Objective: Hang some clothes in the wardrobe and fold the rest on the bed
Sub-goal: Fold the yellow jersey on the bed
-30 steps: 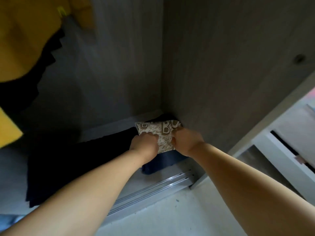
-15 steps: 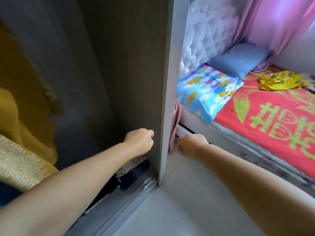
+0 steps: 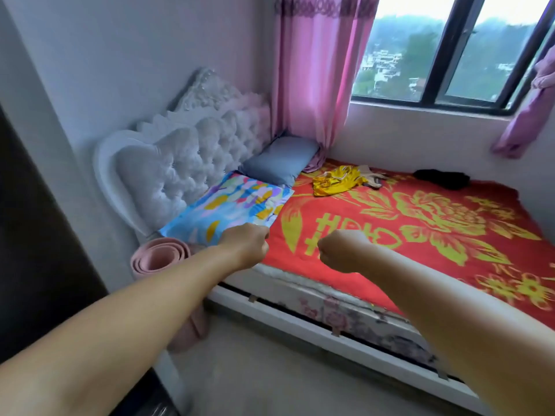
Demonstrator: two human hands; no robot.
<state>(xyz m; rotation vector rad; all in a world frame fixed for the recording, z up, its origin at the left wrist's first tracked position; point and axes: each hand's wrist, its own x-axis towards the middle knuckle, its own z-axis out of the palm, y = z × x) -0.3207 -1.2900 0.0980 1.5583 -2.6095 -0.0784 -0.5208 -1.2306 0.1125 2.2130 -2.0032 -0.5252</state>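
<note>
We face the bed (image 3: 420,223), its red and yellow blanket reaching a tufted white headboard (image 3: 186,163) at ten o'clock. A yellow garment (image 3: 336,180) lies crumpled at twelve o'clock, a black garment (image 3: 441,178) at two o'clock below the window (image 3: 435,49). Our left hand (image 3: 244,247) and right hand (image 3: 342,250) hover empty, fingers curled together into fists.
</note>
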